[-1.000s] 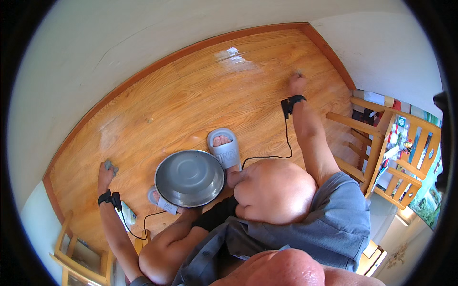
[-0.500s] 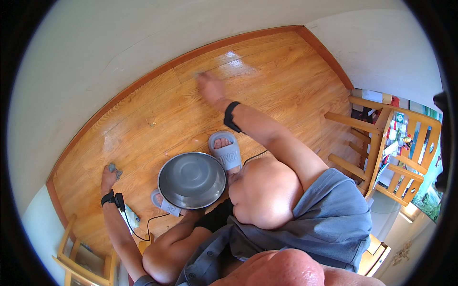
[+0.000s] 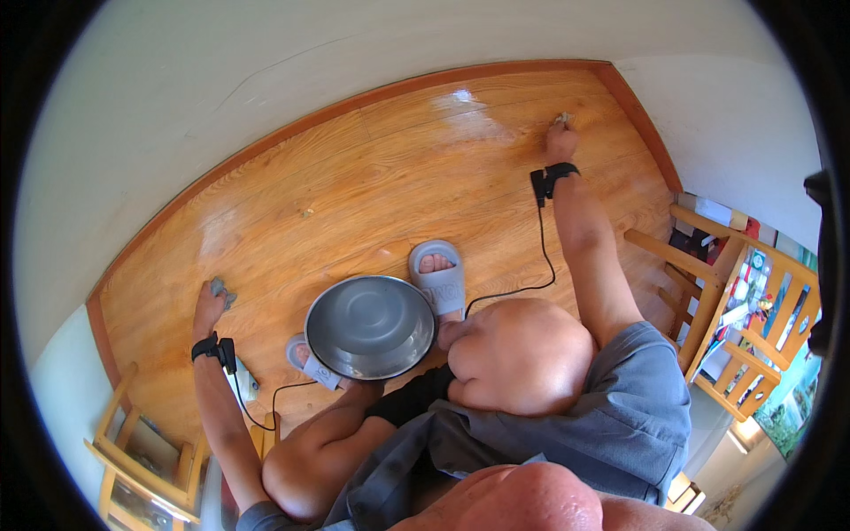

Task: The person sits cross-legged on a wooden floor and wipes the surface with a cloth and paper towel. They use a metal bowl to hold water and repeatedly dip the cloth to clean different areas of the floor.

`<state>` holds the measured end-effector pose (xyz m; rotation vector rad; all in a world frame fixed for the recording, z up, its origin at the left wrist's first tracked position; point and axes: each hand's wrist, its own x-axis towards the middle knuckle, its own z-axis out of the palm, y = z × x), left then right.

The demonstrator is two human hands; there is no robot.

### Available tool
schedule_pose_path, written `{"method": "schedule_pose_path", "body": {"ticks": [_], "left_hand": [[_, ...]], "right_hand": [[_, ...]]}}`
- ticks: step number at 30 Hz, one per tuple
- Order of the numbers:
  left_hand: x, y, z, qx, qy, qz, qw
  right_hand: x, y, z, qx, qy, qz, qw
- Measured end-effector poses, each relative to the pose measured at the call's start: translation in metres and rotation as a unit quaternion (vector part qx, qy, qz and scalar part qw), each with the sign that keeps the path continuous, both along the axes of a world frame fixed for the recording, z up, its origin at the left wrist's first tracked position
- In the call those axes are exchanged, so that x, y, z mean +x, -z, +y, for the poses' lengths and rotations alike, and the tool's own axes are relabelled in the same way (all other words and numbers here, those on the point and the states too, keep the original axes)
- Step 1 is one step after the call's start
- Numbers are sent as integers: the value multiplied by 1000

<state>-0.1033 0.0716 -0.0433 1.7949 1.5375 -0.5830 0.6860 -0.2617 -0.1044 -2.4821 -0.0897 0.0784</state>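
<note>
Both hands press small things on the floor (image 3: 372, 195): left hand (image 3: 209, 305) on a grey wad (image 3: 219, 288), right hand (image 3: 560, 140) now stretched far right from floor centre, fingers closed on a pale scrap (image 3: 560, 117). Bowl (image 3: 369, 326) stays between my feet.

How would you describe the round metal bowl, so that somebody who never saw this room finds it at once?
Start from the orange-brown wooden floor that fills the room below the white wall. Near its lower middle, between the person's two feet in grey slide sandals, rests the round silver metal bowl. It is the only shiny, round metal thing there, and it looks empty.
</note>
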Motion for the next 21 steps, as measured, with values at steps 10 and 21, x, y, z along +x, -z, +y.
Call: {"method": "schedule_pose_path", "body": {"ticks": [10,21], "left_hand": [[-6,16,11,-11,28,81,996],[-14,27,11,-1,20,12,1000]], "right_hand": [[-76,-14,116,-106,-261,-171,944],[-274,-63,175,99,-570,58,814]]}}
